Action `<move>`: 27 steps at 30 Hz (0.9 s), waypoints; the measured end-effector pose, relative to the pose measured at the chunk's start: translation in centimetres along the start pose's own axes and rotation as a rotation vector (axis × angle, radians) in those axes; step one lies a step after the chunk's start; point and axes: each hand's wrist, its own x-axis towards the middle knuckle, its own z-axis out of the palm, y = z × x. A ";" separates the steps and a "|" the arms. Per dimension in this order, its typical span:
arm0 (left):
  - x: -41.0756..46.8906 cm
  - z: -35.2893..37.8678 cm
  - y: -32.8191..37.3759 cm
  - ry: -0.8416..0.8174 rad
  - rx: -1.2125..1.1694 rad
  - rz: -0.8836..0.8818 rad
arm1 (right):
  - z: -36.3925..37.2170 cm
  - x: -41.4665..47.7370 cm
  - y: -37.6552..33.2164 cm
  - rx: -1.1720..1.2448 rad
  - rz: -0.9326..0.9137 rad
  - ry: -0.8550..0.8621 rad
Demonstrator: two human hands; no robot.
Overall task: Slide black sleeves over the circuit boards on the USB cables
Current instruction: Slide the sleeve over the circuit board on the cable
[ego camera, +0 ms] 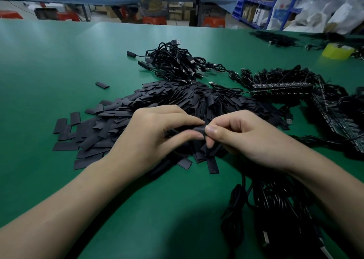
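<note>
From the head camera, your two hands meet low in the middle of the green counter, just above a wide pile of sleeves that lie flat and criss-crossed. Your left hand has its fingers curled and pinches one end of a single black sleeve between thumb and forefinger. Your right hand pinches the other end, thumb on top and fingers bent underneath, so the sleeve sits crosswise between both hands, lifted off the pile. Whether a board is already inside it you cannot tell, since your fingers cover it. One stray sleeve lies alone on the counter, well apart to the left of the pile. Behind the pile sits a tangled bundle of USB cables, several plugs pointing right. To the right, strips of circuit boards lie among more black wire, and a loose heap of cables runs under your right forearm. A yellow tape roll stands near the far right edge. Beyond the counter, a person sits at another table, beside blue shelves.
</note>
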 end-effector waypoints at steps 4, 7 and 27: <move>0.1 -0.1 -0.1 0.050 -0.018 -0.048 | 0.1 0.2 0.1 -0.059 -0.094 0.186; 0.2 -0.3 0.0 0.106 -0.039 -0.117 | 0.2 -0.1 -0.3 -0.123 -0.241 0.388; 0.4 -0.5 0.4 0.137 -0.165 -0.184 | 0.2 -0.5 -0.6 -0.029 -0.256 0.433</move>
